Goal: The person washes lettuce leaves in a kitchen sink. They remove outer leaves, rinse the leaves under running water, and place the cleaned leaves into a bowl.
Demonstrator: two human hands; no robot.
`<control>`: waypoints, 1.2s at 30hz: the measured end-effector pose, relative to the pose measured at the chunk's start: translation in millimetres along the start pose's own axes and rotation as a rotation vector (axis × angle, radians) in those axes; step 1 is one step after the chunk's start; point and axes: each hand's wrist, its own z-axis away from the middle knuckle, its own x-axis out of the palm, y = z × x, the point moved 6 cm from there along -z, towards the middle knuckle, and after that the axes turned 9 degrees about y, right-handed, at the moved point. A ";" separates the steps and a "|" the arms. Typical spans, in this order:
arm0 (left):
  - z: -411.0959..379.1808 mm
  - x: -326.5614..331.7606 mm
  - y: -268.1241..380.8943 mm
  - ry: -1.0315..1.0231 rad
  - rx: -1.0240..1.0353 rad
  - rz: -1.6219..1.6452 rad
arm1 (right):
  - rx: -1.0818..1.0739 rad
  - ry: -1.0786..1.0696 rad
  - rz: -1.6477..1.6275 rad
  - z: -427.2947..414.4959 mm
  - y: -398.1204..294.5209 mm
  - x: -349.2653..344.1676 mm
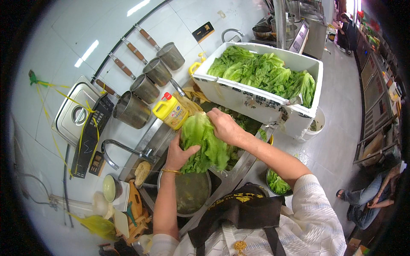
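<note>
A head of green leafy lettuce (203, 142) is held over the sink (235, 182), its pale stem end pointing away from me. My left hand (179, 152) grips its left side, the thumb lying across the leaves. At the stem end, the fingers of my right hand (225, 126) are closed on the lettuce's upper right edge. Just below the leaves stands a round metal pot (193, 196) of murky water with leaf bits in it. The basin beyond my right hand holds loose leaf scraps (235, 156), partly hidden by my right arm.
A white foam box (240, 96) full of lettuce (262, 72) stands across the sink's far end. A yellow detergent jug (171, 112) and a faucet (128, 145) line the wall side, below hanging metal ladles (133, 110). A tub of leaves (278, 182) sits on the floor. Another person (368, 195) sits right.
</note>
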 end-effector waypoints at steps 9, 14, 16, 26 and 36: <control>17.7 -20.6 -38.1 -0.053 -0.507 0.816 | 0.331 -0.059 -0.952 -13.2 34.6 -11.7; 19.4 -13.1 -42.5 -0.021 -0.501 0.940 | 0.632 -0.192 -1.159 -7.5 33.4 2.6; 12.4 0.4 -35.5 -0.057 -0.490 0.984 | 0.501 -0.139 -0.820 -8.5 40.8 15.3; 9.2 -6.5 -42.4 0.168 -0.473 0.547 | 0.213 -0.211 -0.509 -19.1 21.2 7.2; -9.8 -19.5 -26.4 -0.005 -0.396 0.308 | -0.069 -0.199 -0.260 -21.0 14.6 1.4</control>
